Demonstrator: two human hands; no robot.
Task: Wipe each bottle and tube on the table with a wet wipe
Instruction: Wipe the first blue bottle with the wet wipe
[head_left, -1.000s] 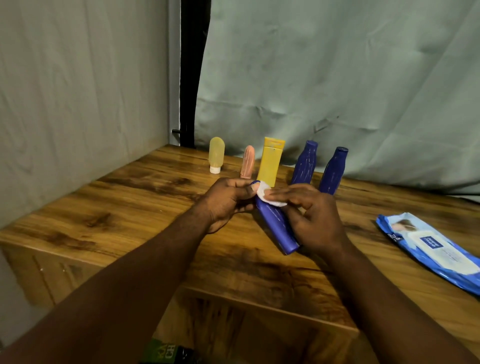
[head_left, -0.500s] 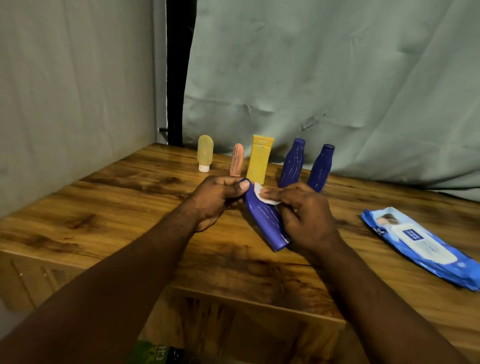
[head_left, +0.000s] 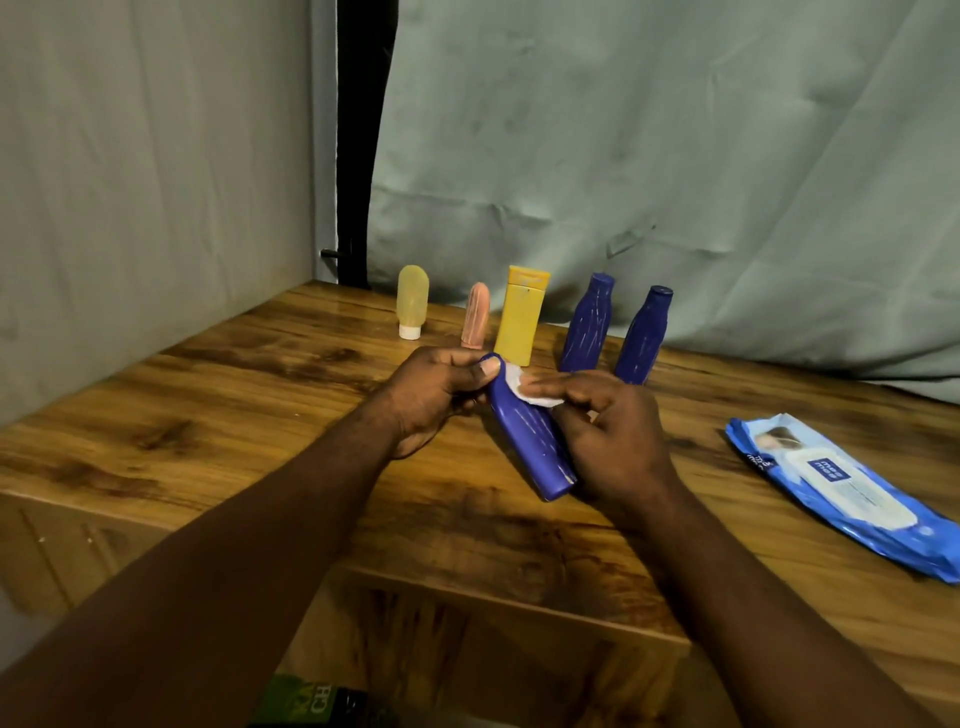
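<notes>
With the left hand gripping the cap end of the blue bottle, held tilted above mid-table, and the right hand pinching the wet wipe against its neck, stroke toward the near base, rotating the bottle after each 1 pass.

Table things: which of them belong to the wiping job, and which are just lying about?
Part of the job:
held blue bottle, gripped by the left hand
wet wipe under the right hand
two standing blue bottles
yellow tube
pink tube
pale tube
wipes pack

Just lying about:
green box at the bottom edge
curtain
</notes>
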